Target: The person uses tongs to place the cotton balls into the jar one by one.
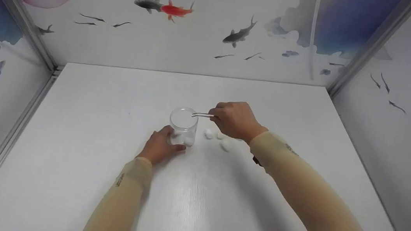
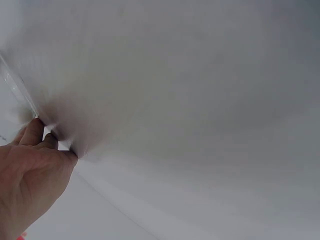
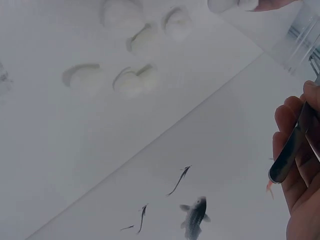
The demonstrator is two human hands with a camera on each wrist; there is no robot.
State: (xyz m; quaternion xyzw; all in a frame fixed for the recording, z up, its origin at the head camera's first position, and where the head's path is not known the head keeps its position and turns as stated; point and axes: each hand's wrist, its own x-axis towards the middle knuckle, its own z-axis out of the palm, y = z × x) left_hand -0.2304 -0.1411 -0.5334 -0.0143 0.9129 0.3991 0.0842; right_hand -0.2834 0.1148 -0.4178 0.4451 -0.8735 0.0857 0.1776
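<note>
A clear jar (image 1: 183, 129) stands upright on the table with white cotton balls (image 1: 188, 141) inside near its bottom. My left hand (image 1: 158, 147) grips its lower left side, thumb across the front. In the left wrist view, that hand's fingers (image 2: 34, 132) press against a blurred, glossy surface. My right hand (image 1: 237, 118) pinches metal tweezers (image 1: 204, 114), whose tips reach over the jar's right rim, slightly apart with nothing visible between them. The tweezers' rounded end (image 3: 282, 167) points back along the palm in the right wrist view. Several loose cotton balls (image 1: 225, 145) lie just right of the jar.
The white table (image 1: 91, 117) is bounded by a back wall (image 1: 197, 51) and side walls printed with fish and petals. In the right wrist view, several cotton balls (image 3: 87, 82) lie spread out on the table, partly under my right forearm in the head view.
</note>
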